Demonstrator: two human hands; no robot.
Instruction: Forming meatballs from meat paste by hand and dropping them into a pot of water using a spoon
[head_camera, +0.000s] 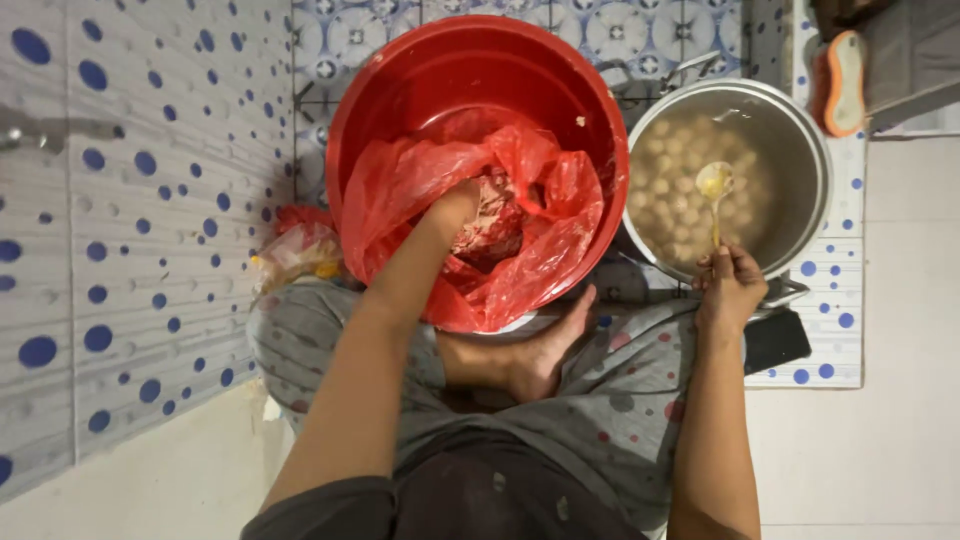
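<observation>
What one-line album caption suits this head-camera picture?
Left hand deep in minced meat, right hand holding a spoon over a pot of meatballs.

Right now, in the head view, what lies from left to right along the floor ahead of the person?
Dotted tile wall → crumpled bag → red basin → steel pot → orange sponge.

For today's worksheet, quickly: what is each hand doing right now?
Left hand: pushed into the meat in the red bag; grip cannot be told.
Right hand: closed on a spoon over the pot.

Dim warm light, soft focus throughout, tiled edges bowed by wide lens.
</observation>
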